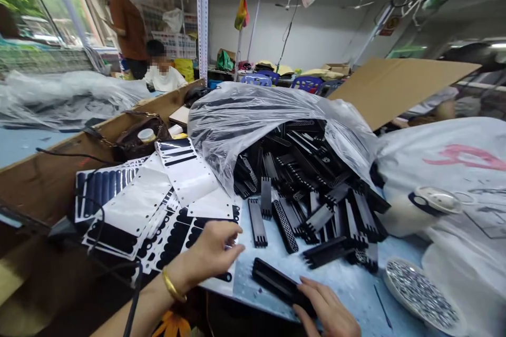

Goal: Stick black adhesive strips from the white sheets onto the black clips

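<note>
R hand (330, 310) pinches near end of black part (276, 281) btwn thumb and fingers at blue table (245, 285) edge, prob. best kept light and level, as L hand (209, 253) curls, thumb and index tips slightly apart, contents unclear

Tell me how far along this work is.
Perhaps partway: the top white sheet is mostly bare, with a few black strips at one end. In progress: the right hand holds a black piece; whether the left hand pinches anything is unclear. Possibly left: the fuller sheets below and the heap at the plastic cover, though any there may be finished.
</note>
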Motion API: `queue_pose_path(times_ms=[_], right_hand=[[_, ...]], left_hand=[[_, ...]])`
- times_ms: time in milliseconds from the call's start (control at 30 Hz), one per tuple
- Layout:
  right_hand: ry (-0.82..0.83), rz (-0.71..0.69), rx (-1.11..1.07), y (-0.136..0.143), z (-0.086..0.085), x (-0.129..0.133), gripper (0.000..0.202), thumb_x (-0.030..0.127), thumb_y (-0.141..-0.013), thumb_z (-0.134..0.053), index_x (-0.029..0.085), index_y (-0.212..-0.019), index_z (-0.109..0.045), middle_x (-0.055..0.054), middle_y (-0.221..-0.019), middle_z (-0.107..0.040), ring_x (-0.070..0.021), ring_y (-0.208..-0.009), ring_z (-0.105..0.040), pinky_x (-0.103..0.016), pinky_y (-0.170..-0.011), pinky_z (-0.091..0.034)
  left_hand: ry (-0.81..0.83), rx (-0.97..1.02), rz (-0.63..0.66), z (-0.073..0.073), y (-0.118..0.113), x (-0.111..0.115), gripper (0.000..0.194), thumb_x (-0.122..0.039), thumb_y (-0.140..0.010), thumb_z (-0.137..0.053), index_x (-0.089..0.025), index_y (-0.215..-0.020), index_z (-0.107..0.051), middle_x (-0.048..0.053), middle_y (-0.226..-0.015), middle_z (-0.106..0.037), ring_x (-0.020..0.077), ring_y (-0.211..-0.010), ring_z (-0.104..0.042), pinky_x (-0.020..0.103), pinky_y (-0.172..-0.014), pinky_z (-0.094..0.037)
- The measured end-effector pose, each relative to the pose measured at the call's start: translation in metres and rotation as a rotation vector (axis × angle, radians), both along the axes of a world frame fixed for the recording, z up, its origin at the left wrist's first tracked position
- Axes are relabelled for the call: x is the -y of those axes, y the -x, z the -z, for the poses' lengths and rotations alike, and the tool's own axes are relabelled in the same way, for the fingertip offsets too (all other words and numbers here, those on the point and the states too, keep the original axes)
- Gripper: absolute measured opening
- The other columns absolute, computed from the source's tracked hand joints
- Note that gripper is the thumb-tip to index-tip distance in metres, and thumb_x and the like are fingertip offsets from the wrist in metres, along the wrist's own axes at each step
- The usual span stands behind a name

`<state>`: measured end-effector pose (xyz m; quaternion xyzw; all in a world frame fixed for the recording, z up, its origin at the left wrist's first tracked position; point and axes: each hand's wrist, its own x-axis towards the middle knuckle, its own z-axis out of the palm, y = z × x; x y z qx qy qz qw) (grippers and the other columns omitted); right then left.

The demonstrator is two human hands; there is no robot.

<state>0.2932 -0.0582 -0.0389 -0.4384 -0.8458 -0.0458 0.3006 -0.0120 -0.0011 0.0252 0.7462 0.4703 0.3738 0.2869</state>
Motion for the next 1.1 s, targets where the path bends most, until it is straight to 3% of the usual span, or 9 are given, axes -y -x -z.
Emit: queue_pose_path(times_ms=[100,167,300,400,567,767,900,967,1100], right_hand=[[-0.019,0.062,-0.042,-0.003,-0.004,0.002,0.033,0.035,-0.088,-0.063,0.017,-0.115,-0.064,-0.011,-0.097,-0.075,-0.0245,-0.087,-0.073,-0.032,-0.075,-0.061],[0.017,0.125,-0.078,-0.006,-0.002,0.005,0.035,0.045,-0.089,-0.062,0.018,-0.111,-0.066,-0.009,-0.084,-0.074,-0.0230,-0.074,-0.072,-0.031,-0.065,-0.060],[0.233,0.244,-0.068,-0.008,0.007,0.009,0.039,0.056,-0.087,-0.058,0.019,-0.095,-0.070,0.000,-0.058,-0.063,-0.0168,-0.046,-0.061,-0.027,-0.047,-0.052],[0.340,0.274,-0.090,-0.003,0.009,0.004,0.028,0.048,-0.082,-0.062,0.021,-0.084,-0.066,0.003,-0.053,-0.059,-0.0157,-0.043,-0.058,-0.026,-0.045,-0.049],[0.200,0.228,-0.148,0.005,0.009,-0.013,0.008,0.029,-0.078,-0.059,0.023,-0.076,-0.056,0.002,-0.061,-0.062,-0.0163,-0.051,-0.062,-0.025,-0.050,-0.051],[0.138,0.201,-0.222,0.001,0.006,-0.010,0.026,0.041,-0.085,-0.061,0.019,-0.099,-0.064,-0.004,-0.075,-0.070,-0.0182,-0.058,-0.067,-0.028,-0.055,-0.056],[0.151,0.212,-0.275,0.002,-0.016,-0.014,0.025,0.044,-0.088,-0.061,0.020,-0.085,-0.067,-0.002,-0.065,-0.065,-0.0144,-0.049,-0.060,-0.025,-0.049,-0.050],[0.205,0.173,-0.266,0.015,-0.028,-0.030,0.027,0.039,-0.092,-0.054,0.020,-0.079,-0.067,-0.003,-0.063,-0.064,-0.0144,-0.052,-0.061,-0.024,-0.049,-0.047],[0.479,0.142,-0.061,0.062,-0.038,-0.077,0.028,0.036,-0.090,-0.049,0.019,-0.077,-0.068,-0.005,-0.071,-0.068,-0.0165,-0.062,-0.064,-0.026,-0.060,-0.046]], left_hand=[[0.044,-0.177,0.097,0.016,-0.026,0.013,0.024,-0.015,-0.071,-0.073,-0.014,-0.095,-0.071,0.007,-0.086,-0.074,0.0201,-0.076,-0.068,0.028,-0.072,-0.052],[0.102,-0.342,0.137,0.019,-0.034,0.012,0.029,-0.024,-0.069,-0.078,-0.014,-0.095,-0.070,0.009,-0.089,-0.073,0.0245,-0.081,-0.068,0.032,-0.076,-0.052],[0.163,-0.536,0.195,0.019,-0.041,0.006,0.026,-0.039,-0.078,-0.073,-0.016,-0.089,-0.067,0.010,-0.090,-0.071,0.0262,-0.084,-0.066,0.034,-0.078,-0.049],[0.189,-0.476,0.222,0.024,-0.046,0.004,0.021,-0.032,-0.076,-0.074,-0.018,-0.074,-0.059,0.003,-0.077,-0.066,0.0198,-0.073,-0.061,0.027,-0.069,-0.045],[0.141,-0.282,0.139,0.042,-0.051,0.002,0.023,-0.010,-0.067,-0.069,-0.019,-0.071,-0.048,-0.002,-0.070,-0.056,0.0142,-0.063,-0.051,0.023,-0.058,-0.035],[0.154,-0.163,0.173,0.040,-0.043,0.001,0.027,-0.011,-0.066,-0.070,-0.018,-0.089,-0.059,-0.001,-0.077,-0.059,0.0141,-0.065,-0.052,0.023,-0.061,-0.040],[0.145,-0.153,0.132,0.040,-0.042,0.004,0.025,-0.018,-0.066,-0.076,-0.018,-0.087,-0.063,0.000,-0.078,-0.062,0.0154,-0.067,-0.055,0.025,-0.063,-0.043],[0.081,-0.178,0.107,0.046,-0.046,0.007,0.026,-0.023,-0.067,-0.078,-0.017,-0.087,-0.064,0.003,-0.081,-0.064,0.0187,-0.073,-0.059,0.028,-0.069,-0.045],[-0.016,-0.207,0.018,0.063,-0.057,0.015,0.018,-0.022,-0.071,-0.075,-0.017,-0.083,-0.062,0.007,-0.084,-0.065,0.0231,-0.080,-0.060,0.033,-0.074,-0.046]])
